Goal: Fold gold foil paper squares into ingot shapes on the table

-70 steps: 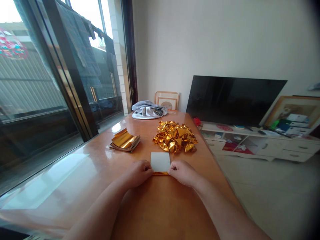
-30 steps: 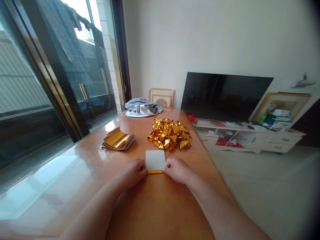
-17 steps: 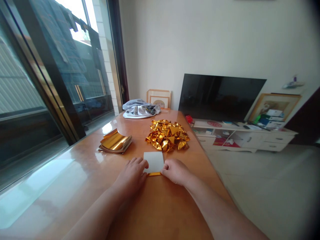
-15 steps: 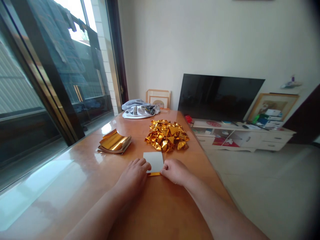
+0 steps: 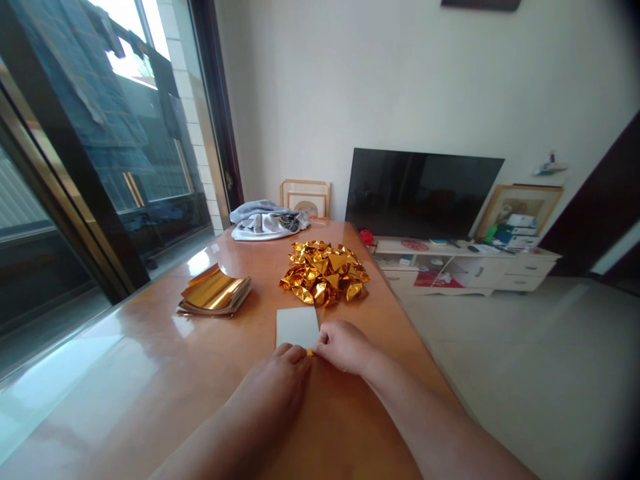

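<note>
On the table (image 5: 150,373) before us lies a paper sheet (image 5: 297,327), white side up, gold showing at its near edge; our left hand (image 5: 275,380) presses flat there, our right hand (image 5: 343,345) pinches it.

Sheet (image 5: 297,327) on table (image 5: 150,373), folded pile (image 5: 324,272) behind, stack (image 5: 214,296) left

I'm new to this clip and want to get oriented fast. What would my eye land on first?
The glittering heap of folded gold foil pieces at mid-table, beyond the hands. To its left lies a stack of flat gold sheets. Nearest, the left hand and right hand press the near edge of a sheet lying white side up on the wooden table.
</note>
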A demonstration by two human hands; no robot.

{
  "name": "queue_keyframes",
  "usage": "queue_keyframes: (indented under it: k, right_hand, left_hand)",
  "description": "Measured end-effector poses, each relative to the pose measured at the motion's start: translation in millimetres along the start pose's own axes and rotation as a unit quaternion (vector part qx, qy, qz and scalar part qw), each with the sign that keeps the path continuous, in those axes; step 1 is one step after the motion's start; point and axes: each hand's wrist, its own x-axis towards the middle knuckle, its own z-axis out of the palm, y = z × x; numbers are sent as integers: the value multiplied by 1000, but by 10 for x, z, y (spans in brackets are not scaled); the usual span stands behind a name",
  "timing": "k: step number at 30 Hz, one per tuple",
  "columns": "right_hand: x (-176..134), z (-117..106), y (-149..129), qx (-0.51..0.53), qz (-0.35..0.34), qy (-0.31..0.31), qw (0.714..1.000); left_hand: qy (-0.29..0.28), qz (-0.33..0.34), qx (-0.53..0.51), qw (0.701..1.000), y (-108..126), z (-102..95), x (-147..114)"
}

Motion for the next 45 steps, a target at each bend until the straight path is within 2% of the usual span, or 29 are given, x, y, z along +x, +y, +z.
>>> queue_keyframes:
  k: [4,11,15,22,32,40,45]
  right_hand:
    - [2,17,17,0,-6,4,1000]
    - [-13,16,22,12,-9,4,1000]
    - [-13,27,36,13,-14,2,1000]
    - [-14,46,60,14,-5,1,1000]
    - [-64,-22,4,16,-1,3,1000]
    - [-83,-97,-30,-34,34,-18,999]
    - [-118,-185,-10,-72,41,-7,997]
  left_hand:
    - [-10,14,-1,1000,40,76,-28]
    - [-1,-25,-15,1000,84,200,-153]
    - [-21,-28,-29,999,130,159,-176]
    - [-1,-22,-42,999,152,47,-179]
    - [-8,-51,-48,997,163,-11,-147]
    - [1,-22,-27,999,77,-14,-134]
    - [0,-18,-13,1000,65,-33,-126]
